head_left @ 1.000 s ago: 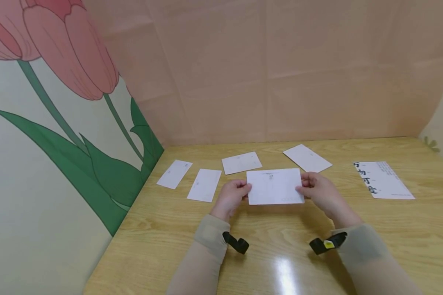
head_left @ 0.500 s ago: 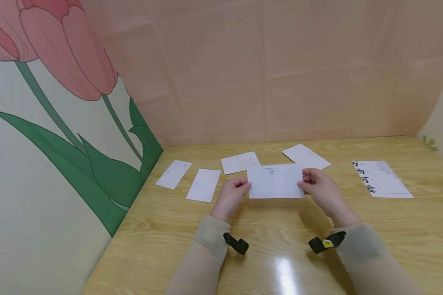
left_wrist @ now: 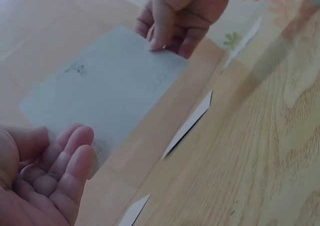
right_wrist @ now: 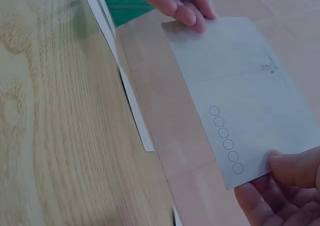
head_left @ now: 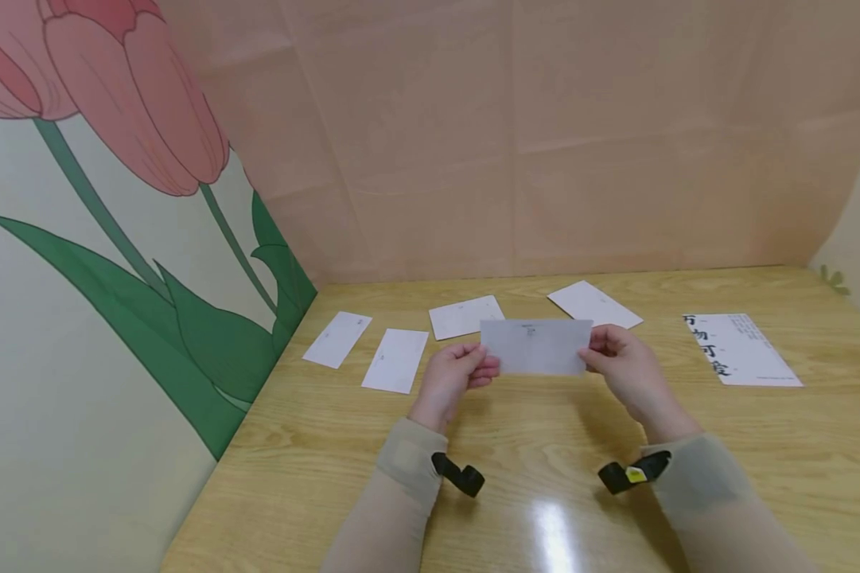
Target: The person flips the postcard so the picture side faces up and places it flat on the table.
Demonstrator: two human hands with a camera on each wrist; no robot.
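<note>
A white postcard with a row of small printed circles is held above the table, tilted up. At its right edge my right hand pinches it, thumb on the near face. My left hand is at the left edge with loosely bent fingers. In the left wrist view, those fingers overlap the near face of the postcard, with the thumb right at its edge. The right wrist view shows the circles on the postcard and the right thumb pressing near its corner.
Several white cards lie on the wooden table: two at left, one back middle, one back right. Far right lies a card with large black characters. A pink cloth hangs behind; a tulip-painted wall stands left.
The postcard has risen slightly and tilted, so it looks narrower and greyer. My left fingers have come from behind it to its near side. My right hand keeps its pinch.
</note>
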